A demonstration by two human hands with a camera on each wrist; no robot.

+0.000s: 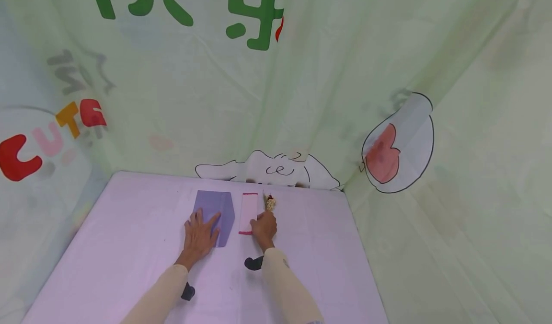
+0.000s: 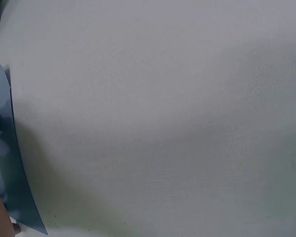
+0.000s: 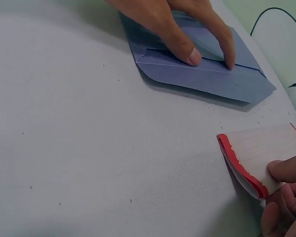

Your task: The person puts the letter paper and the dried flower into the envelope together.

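Observation:
My left hand (image 1: 200,233) lies with its fingers spread on a blue-purple envelope (image 1: 217,200). In the right wrist view, the flap of the envelope (image 3: 202,81) is unfolded, and the thumb and a fingertip press near its opening. To the right, my right hand (image 1: 264,225) pinches the near end of a folded sheet of letter paper (image 1: 248,208). Faint lines and red end strips mark this folded letter paper (image 3: 249,150); its layers gape slightly at the near edge. The left wrist view catches only an edge of the envelope (image 2: 15,173).
A small bunch of dried flowers (image 1: 270,202) lies just beyond my right hand. The pale table (image 1: 319,247) meets a printed cloth backdrop (image 1: 302,98) at its far edge and sides. Black straps (image 1: 253,263) show by both wrists.

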